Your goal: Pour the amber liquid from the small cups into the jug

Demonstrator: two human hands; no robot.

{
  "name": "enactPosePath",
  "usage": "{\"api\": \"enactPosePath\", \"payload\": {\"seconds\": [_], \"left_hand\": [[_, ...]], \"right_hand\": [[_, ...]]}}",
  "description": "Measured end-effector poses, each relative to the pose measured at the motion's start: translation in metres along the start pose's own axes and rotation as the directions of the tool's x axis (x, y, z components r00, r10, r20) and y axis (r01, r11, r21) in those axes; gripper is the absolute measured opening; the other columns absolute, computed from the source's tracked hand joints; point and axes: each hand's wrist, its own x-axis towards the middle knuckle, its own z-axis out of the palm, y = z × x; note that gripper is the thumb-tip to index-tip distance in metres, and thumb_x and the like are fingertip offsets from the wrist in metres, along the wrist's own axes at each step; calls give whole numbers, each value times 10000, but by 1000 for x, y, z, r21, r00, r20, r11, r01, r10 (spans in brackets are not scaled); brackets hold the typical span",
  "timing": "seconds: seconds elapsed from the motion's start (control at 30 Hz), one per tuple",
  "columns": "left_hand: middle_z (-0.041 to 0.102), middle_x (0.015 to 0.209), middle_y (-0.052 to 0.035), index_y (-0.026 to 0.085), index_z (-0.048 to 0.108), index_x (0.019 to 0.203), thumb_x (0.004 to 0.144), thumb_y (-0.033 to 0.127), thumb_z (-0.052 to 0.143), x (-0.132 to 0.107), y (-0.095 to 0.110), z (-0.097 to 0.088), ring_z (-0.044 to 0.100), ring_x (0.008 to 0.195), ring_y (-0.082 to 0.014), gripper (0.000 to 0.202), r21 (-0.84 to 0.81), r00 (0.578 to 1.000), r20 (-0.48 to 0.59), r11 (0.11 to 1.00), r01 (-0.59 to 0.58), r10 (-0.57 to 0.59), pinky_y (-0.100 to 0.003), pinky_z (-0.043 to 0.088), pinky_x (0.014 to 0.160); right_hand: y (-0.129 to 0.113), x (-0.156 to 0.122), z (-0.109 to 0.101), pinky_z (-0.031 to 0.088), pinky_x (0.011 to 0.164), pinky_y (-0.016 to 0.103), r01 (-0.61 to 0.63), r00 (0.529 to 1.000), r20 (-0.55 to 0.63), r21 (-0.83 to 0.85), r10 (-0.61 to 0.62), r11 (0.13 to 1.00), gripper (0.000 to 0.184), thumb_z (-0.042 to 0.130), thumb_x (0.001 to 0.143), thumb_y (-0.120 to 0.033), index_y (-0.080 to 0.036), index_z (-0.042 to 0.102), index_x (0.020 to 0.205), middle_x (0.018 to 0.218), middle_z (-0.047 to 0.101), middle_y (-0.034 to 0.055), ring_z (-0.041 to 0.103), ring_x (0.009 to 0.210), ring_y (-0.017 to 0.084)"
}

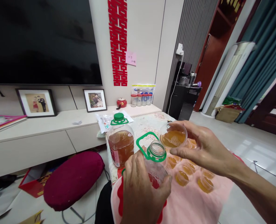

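Note:
My left hand (145,189) is wrapped round a clear plastic bottle (154,166), uncapped, with a green handle ring at its neck. Most of the bottle's body is hidden behind my fingers. Just right of its mouth, my right hand (199,144) grips a clear plastic cup (173,135) by its side, tilted and holding amber liquid. Several similar cups of amber liquid (182,177) stand below on the pink cloth (186,205). To the left stands a second large bottle (121,146) of brown liquid, its green cap (119,117) on.
A maroon round stool (74,180) is at lower left. Along the wall, a white cabinet (86,124) carries framed photos (95,100), a red pot (121,102) and red-lidded jars (139,100). A plastic packet (102,123) lies behind the capped bottle.

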Motion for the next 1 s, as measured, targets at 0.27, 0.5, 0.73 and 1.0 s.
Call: {"api": "enactPosePath", "payload": {"seconds": [0.27,0.5,0.73,1.0], "left_hand": [[639,1175,-131,155,431,1331,751,524,724,0,0,2,616,1107,-315,747,-45,998,37,998,52,-50,-511,601,902],[642,1179,-137,152,435,1327,755,530,716,0,0,0,617,1115,-326,741,-56,997,46,996,68,-65,-531,606,902],[633,1203,-135,165,423,1338,756,522,722,0,0,0,610,1133,-319,745,-65,995,63,994,83,-79,-536,603,924],[626,1204,-131,168,420,1337,753,482,717,-1,3,-1,596,1150,-324,727,-90,993,46,989,114,-110,-545,590,941]], "right_hand": [[-1,1,-2,585,898,412,63,998,14,-65,-62,996,478,794,826,-430,-271,662,1258,1174,771,36,730,1060,266],[-5,4,-5,589,877,409,112,994,16,-116,-111,987,466,781,833,-407,-273,657,1262,1152,775,38,738,1033,266],[-9,6,-9,590,855,405,135,990,50,-133,-129,982,446,776,822,-345,-256,656,1243,1135,781,45,746,1016,268],[-9,7,-8,589,845,401,135,991,45,-148,-130,980,435,769,823,-345,-262,659,1236,1123,782,38,748,1006,271]]}}
